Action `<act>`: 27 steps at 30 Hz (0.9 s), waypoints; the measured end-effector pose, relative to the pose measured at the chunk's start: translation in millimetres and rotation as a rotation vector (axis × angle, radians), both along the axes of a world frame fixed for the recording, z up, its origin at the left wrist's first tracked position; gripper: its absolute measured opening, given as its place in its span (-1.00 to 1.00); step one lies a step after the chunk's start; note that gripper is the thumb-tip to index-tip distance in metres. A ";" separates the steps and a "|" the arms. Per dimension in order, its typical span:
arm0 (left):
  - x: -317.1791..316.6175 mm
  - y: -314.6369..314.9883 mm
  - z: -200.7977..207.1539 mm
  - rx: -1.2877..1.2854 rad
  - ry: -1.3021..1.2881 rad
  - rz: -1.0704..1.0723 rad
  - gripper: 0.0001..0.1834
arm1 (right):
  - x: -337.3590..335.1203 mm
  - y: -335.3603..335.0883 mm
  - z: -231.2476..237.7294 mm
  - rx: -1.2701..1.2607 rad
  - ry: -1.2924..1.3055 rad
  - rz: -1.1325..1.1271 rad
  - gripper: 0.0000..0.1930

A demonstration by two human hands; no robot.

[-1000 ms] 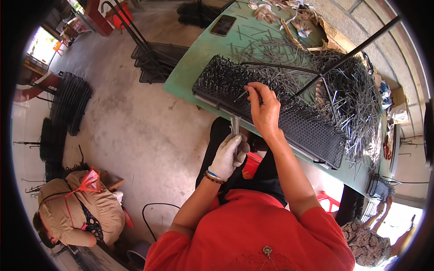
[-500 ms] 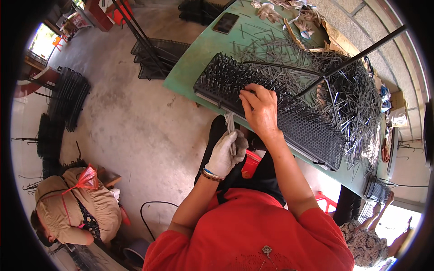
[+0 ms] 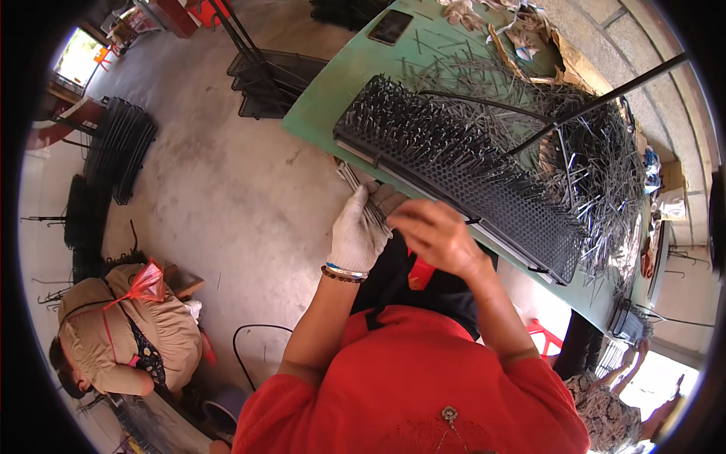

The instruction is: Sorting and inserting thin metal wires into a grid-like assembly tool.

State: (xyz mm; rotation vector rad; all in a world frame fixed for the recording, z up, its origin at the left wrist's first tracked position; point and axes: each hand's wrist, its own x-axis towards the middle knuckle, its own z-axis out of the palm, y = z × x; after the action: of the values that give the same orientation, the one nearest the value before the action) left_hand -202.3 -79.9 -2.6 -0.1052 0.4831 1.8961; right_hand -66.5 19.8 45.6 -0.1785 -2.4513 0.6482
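My left hand (image 3: pixel 357 236), in a whitish glove, is closed round a bundle of thin metal rods (image 3: pixel 349 177) in front of the table edge. My bare right hand (image 3: pixel 437 236) is beside the bundle, its fingers curled in and slightly blurred at the gloved fingertips. Whatever lies between those fingers is too small to make out. Beyond both hands a long black perforated metal tray (image 3: pixel 522 206) lies slantwise along the table edge. Many dark thin rods (image 3: pixel 412 121) stand in its holes over the left and middle part, while holes at the right end show bare.
A green table (image 3: pixel 321 102) carries a large heap of loose dark rods (image 3: pixel 605 174), a phone (image 3: pixel 390 27) and torn brown paper (image 3: pixel 578 64). A black metal bar (image 3: pixel 620 87) slants over the heap. Black racks (image 3: pixel 276 79) stand on the floor. One person (image 3: pixel 128 325) bends at lower left; another (image 3: pixel 609 405) is at lower right.
My right hand has left the rods in the tray and come down to the bundle. My left hand, still holding the bundle, has shifted up and left, tilting the rods leftward.
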 end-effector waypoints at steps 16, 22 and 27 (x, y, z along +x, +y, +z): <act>-5.0 2.2 -9.8 0.023 -0.113 0.083 -0.76 | 18.0 -16.8 23.6 -0.326 0.203 -0.227 -0.97; 0.5 -1.7 1.2 -0.309 0.385 0.031 -0.73 | -1.3 20.2 23.2 -0.715 0.312 -0.508 -0.86; 8.5 -5.4 -3.6 -0.325 0.447 -0.061 -0.75 | -17.9 50.6 10.6 -0.616 0.223 -0.531 -0.81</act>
State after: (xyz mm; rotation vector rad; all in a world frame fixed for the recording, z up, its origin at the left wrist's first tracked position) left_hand -193.8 -85.3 -6.2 0.1236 1.0849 1.7666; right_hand -84.5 70.4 56.2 -0.9066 -1.8077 1.0792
